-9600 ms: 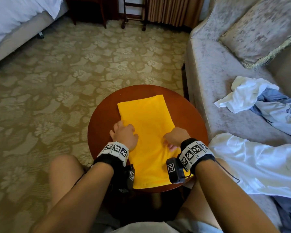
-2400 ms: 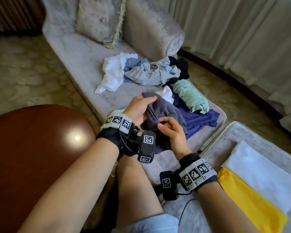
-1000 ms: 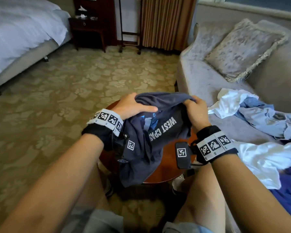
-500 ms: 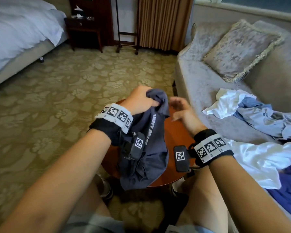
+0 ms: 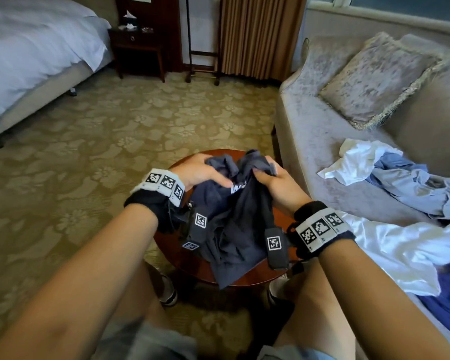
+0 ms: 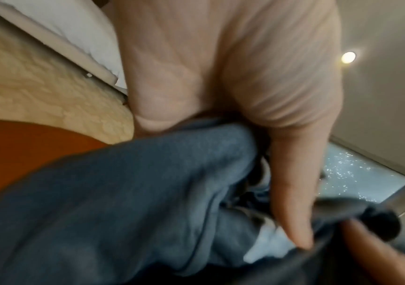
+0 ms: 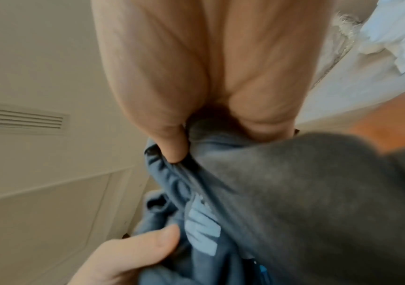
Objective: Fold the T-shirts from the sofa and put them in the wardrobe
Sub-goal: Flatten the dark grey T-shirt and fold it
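A dark grey-blue T-shirt with white lettering hangs bunched over the round wooden table. My left hand grips its upper edge on the left, and my right hand grips the bunched cloth on the right, the two hands close together. In the left wrist view the thumb presses into the dark T-shirt. In the right wrist view my thumb pinches a fold of the dark T-shirt, with the other hand's fingers below. More crumpled T-shirts, white and light blue, lie on the grey sofa.
A white garment and a dark blue one lie on the sofa seat by my right arm. A patterned cushion leans at the sofa's back. A bed, a dark nightstand and a curtain stand beyond the patterned carpet.
My right hand, free half a second ago, has come back and taken hold of the shirt beside my left hand. The shirt is bunched between both hands.
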`<state>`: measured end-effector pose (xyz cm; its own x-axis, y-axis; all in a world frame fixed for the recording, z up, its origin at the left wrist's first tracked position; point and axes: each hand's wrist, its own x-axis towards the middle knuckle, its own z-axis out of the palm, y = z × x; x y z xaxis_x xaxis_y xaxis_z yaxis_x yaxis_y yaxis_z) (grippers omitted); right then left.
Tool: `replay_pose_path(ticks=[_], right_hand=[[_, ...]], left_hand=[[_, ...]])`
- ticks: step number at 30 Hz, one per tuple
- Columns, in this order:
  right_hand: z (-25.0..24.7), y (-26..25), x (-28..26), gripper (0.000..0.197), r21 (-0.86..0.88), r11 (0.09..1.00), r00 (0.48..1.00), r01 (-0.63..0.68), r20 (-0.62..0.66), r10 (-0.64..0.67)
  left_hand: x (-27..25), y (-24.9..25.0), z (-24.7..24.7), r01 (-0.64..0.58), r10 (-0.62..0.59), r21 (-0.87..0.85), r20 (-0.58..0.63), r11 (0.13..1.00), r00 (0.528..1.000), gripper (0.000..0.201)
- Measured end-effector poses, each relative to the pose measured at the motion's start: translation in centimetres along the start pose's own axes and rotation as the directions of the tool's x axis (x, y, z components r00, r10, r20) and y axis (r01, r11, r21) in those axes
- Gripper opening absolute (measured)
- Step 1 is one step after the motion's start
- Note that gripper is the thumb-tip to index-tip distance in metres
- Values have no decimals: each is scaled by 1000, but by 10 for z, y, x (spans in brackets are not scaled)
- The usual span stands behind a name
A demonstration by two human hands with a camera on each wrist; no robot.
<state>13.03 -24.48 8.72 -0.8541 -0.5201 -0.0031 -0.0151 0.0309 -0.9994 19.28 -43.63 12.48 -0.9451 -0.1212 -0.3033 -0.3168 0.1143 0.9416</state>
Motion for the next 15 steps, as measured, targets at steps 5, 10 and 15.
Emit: replay_pose_path(ticks=[5,10,15], right_hand=[[9,1,-11,56,-55,994,991,-98,82,103],[11,3,-30,12,-74,988,970,-132,196,144],[15,-4,-29,27,-162,980,962,-116,228,151]], left_hand=[[-16,-24,19,196,-200,42,267,980,943,86],[-33,-34,24,208,-218,73,468,975,856,44],[-33,-35,17,153,-64,-333,262,931,963,34]])
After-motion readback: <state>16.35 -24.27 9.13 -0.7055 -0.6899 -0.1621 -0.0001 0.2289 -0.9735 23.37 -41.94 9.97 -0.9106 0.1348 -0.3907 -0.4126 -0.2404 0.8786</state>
